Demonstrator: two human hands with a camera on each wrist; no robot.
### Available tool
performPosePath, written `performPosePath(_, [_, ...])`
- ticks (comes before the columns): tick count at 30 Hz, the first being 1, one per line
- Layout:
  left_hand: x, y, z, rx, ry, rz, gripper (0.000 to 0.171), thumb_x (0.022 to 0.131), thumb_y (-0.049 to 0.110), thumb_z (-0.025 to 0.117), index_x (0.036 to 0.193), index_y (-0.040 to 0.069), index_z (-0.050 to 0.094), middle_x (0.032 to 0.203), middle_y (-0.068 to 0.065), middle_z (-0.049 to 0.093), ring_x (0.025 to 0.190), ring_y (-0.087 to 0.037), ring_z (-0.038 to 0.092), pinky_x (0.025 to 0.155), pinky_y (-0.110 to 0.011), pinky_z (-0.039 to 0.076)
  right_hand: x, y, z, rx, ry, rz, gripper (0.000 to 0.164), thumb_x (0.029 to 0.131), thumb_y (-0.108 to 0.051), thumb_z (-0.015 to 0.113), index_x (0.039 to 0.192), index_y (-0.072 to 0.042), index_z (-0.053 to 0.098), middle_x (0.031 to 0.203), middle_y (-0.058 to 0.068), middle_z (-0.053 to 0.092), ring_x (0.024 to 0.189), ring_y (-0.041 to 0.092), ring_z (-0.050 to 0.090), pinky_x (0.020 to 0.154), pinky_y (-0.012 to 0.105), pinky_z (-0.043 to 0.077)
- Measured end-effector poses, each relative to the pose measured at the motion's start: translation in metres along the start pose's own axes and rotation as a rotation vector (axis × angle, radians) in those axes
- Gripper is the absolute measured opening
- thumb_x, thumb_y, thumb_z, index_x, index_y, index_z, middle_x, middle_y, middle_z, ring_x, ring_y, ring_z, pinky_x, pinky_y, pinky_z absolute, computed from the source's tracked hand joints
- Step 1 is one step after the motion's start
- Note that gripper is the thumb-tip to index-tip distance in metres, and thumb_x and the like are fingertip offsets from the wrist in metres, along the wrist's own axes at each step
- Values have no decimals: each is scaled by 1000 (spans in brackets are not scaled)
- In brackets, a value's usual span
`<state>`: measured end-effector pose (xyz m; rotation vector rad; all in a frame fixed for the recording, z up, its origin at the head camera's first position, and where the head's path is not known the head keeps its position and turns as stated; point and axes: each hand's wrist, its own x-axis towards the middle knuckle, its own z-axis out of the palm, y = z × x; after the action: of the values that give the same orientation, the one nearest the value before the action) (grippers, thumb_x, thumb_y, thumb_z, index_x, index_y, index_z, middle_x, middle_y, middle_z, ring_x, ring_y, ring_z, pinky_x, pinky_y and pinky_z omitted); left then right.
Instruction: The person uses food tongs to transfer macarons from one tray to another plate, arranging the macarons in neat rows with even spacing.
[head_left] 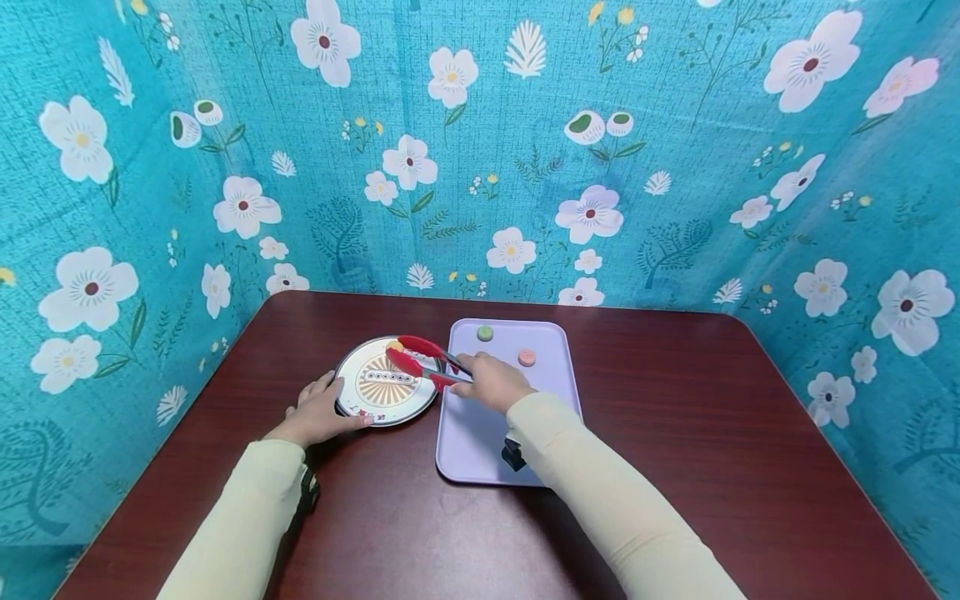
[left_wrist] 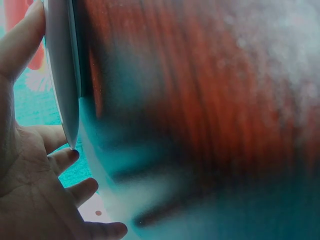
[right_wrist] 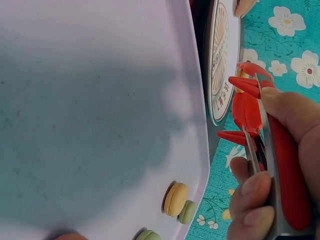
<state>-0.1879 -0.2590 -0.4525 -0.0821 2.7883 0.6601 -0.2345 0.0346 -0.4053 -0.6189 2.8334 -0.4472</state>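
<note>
My right hand grips red-and-steel tongs above the left side of a lavender tray. The red tong tips reach over the far part of a round white plate with a sunburst print. At the tips shows a yellow macaron, partly covered; whether it touches the plate I cannot tell. My left hand touches the plate's left rim, thumb along the near edge and fingers spread. On the tray lie a green macaron and a pink one.
The right wrist view also shows another yellow macaron and a green macaron close together near the tray's edge. Tray and plate stand side by side on a dark red-brown table. Behind hangs a blue floral cloth.
</note>
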Motion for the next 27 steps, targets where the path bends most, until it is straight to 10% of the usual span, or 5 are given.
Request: performPosePath(27, [-2, 2, 0, -17, 1, -3, 110, 74, 59, 72, 150, -4, 23, 153, -29, 15, 136, -51, 11, 101, -75, 17, 15, -13, 8, -19, -30, 35, 62, 90, -44, 66, 143, -16, 49, 125, 10, 62, 97, 20, 60, 86, 36, 50])
